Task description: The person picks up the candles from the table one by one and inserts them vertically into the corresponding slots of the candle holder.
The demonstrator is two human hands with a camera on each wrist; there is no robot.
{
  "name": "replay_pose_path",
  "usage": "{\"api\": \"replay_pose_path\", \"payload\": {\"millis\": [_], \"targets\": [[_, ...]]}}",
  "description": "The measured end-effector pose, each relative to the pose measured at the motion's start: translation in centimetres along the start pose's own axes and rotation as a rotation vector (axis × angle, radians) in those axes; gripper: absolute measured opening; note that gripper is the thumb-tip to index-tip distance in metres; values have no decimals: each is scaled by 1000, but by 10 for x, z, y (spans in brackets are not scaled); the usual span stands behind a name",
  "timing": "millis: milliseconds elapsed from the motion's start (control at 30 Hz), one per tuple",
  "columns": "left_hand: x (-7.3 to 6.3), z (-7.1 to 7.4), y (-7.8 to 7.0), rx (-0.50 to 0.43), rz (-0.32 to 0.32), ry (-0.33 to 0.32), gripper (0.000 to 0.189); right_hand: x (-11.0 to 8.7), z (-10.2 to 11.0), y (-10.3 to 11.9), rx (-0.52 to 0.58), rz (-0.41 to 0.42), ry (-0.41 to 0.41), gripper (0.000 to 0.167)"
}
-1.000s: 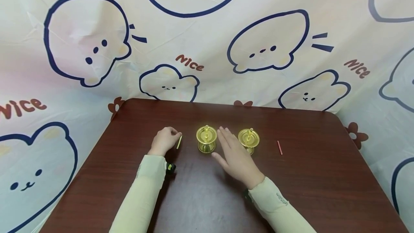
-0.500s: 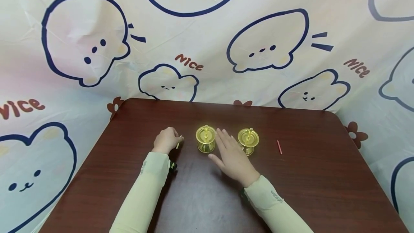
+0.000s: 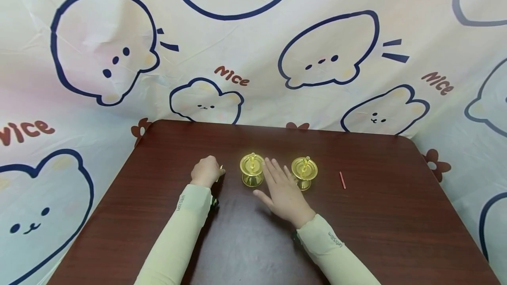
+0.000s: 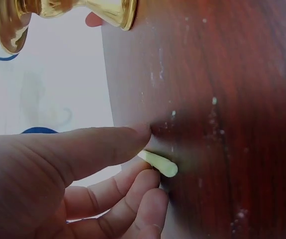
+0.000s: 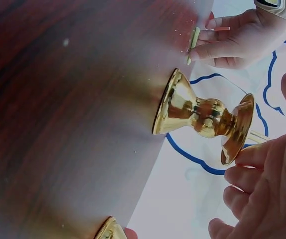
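Observation:
In the head view my left hand (image 3: 205, 172) is at the left of the table, its thumb and fingers pinching a thin yellow-green candle (image 4: 161, 164) low at the tabletop. One end of this candle sticks out past the fingertips in the left wrist view. Two shiny gold candle holders stand upright near the middle: the left holder (image 3: 252, 173) and the right holder (image 3: 304, 171). Between them, my right hand (image 3: 284, 195) is held with straight fingers, gripping nothing. Its fingertips are close to the left holder's dish; whether they touch it I cannot tell.
A thin pink candle (image 3: 342, 180) lies to the right of the right holder. Everything stands on a dark brown wooden table (image 3: 376, 223) with rounded far corners. A pale cloth (image 3: 261, 47) printed with cartoon bears hangs behind and at both sides.
My left hand has closed in on the yellow-green candle and turned, now covering most of it. My right hand has shifted slightly left, toward the left holder. The holders stay put.

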State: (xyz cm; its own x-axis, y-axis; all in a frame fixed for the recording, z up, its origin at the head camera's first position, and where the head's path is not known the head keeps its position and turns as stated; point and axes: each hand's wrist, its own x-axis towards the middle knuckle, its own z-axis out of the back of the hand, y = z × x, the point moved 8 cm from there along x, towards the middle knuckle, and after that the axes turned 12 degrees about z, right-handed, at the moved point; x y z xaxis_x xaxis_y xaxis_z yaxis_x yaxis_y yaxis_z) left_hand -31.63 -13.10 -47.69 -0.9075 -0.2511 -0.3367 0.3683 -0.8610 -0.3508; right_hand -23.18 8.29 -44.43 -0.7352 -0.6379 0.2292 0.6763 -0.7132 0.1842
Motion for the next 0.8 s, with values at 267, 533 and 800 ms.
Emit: {"api": "replay_pose_path", "payload": {"millis": [267,533,800], "targets": [[3,0,-1,10,15,-24,24,1,-3,-1,-11,-2,8,81],[5,1,-1,5,21,-22,26,2,-5,-1,-15,-7,13,82],[6,1,-2,31,23,-22,26,2,-6,-2,-29,-7,16,82]]}}
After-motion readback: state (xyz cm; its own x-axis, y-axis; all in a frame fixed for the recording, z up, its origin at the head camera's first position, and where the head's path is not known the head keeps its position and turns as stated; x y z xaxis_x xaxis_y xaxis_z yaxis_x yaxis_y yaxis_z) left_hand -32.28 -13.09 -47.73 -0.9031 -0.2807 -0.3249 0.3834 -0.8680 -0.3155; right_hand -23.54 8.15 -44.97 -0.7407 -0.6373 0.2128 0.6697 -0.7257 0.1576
